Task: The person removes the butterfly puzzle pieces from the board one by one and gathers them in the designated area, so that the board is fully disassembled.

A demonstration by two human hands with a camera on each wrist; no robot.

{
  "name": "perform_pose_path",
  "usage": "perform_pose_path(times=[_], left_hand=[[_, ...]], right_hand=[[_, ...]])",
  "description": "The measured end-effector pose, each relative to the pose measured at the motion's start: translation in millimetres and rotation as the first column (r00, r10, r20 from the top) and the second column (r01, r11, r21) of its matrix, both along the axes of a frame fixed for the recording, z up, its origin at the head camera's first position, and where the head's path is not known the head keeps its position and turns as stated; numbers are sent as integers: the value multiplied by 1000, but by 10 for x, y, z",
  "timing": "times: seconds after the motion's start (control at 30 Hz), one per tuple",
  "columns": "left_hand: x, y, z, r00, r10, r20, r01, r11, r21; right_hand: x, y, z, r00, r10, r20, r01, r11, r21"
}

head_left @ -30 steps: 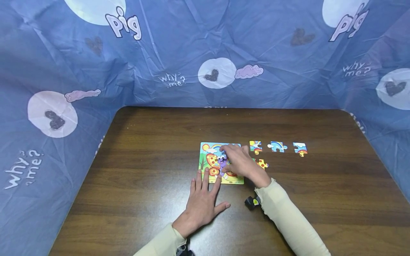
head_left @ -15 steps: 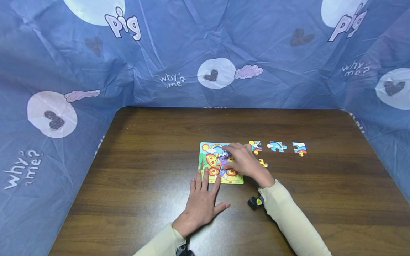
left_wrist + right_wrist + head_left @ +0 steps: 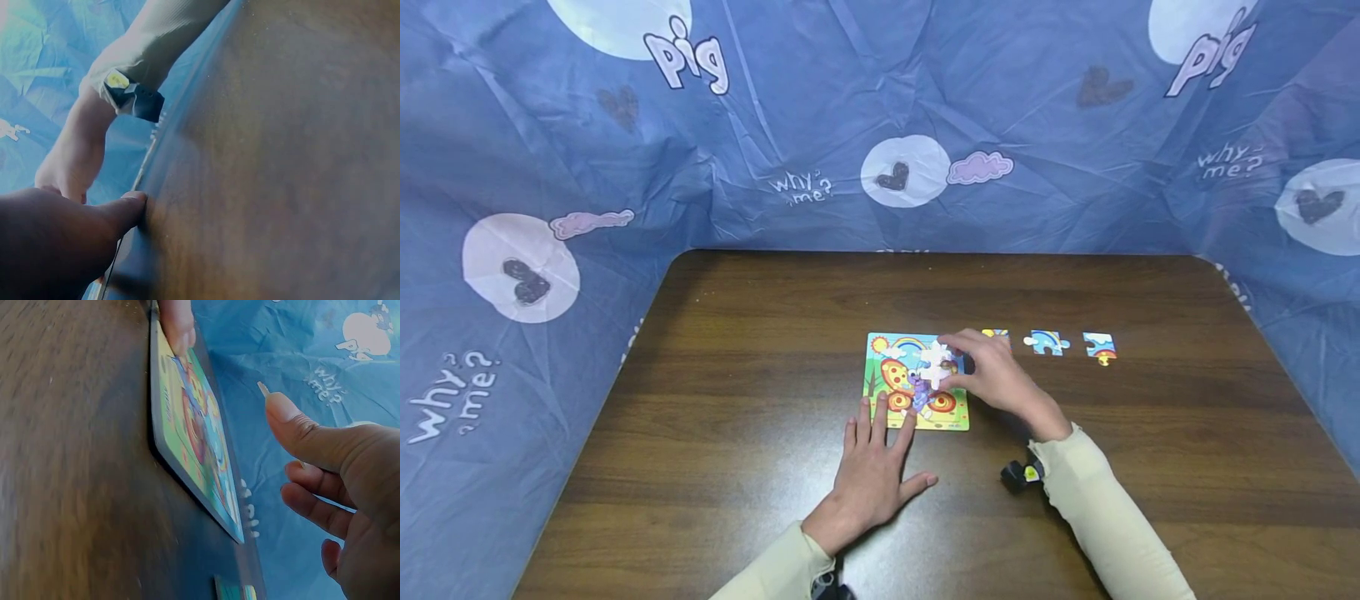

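A butterfly jigsaw board lies on the table, its near edge under the outstretched fingers of my left hand. Above the board's upper right part, my right hand pinches a jigsaw piece between thumb and fingers. Glare turns that piece nearly white. In the right wrist view, only a thin edge of the jigsaw piece pokes out past the thumb, raised off the board. The left wrist view has my left hand in its lower corner, with my right hand beyond it.
Right of the board lie loose jigsaw pieces: one partly behind my right hand, a rainbow piece and a cloud piece. The brown table meets a blue printed curtain at the back and sides.
My right hand has drawn up and to the right from the board's middle, and the pinched piece now shows in pale glare. My left hand stays put.
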State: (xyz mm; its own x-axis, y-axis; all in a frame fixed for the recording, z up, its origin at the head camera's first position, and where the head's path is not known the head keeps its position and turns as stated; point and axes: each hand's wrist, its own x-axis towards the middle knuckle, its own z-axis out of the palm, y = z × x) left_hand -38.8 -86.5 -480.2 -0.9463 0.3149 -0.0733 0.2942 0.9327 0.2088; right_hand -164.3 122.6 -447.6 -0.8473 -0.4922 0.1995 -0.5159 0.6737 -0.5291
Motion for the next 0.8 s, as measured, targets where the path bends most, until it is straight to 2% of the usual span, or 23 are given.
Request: perform_pose_path(times=[0.17,0.43,0.53,0.8], left_hand=[[-1,0,-1,1000,0,-1,0,1000,-3],[1,-7,-5,1000,6,11,-6,1000,14],[1,-9,-7,1000,8,15,-8,1000,20],[-1,-6,-2,1000,8,11,-9,1000,18]], right_hand=[[21,146,11,1000,-18,-10,17,999,-36],[66,435,64,997,-64,53,67,996,-58],[77,549,74,995,-84,52,87,995,-52],[119,860,67,994,-101,-37,99,993,-69]])
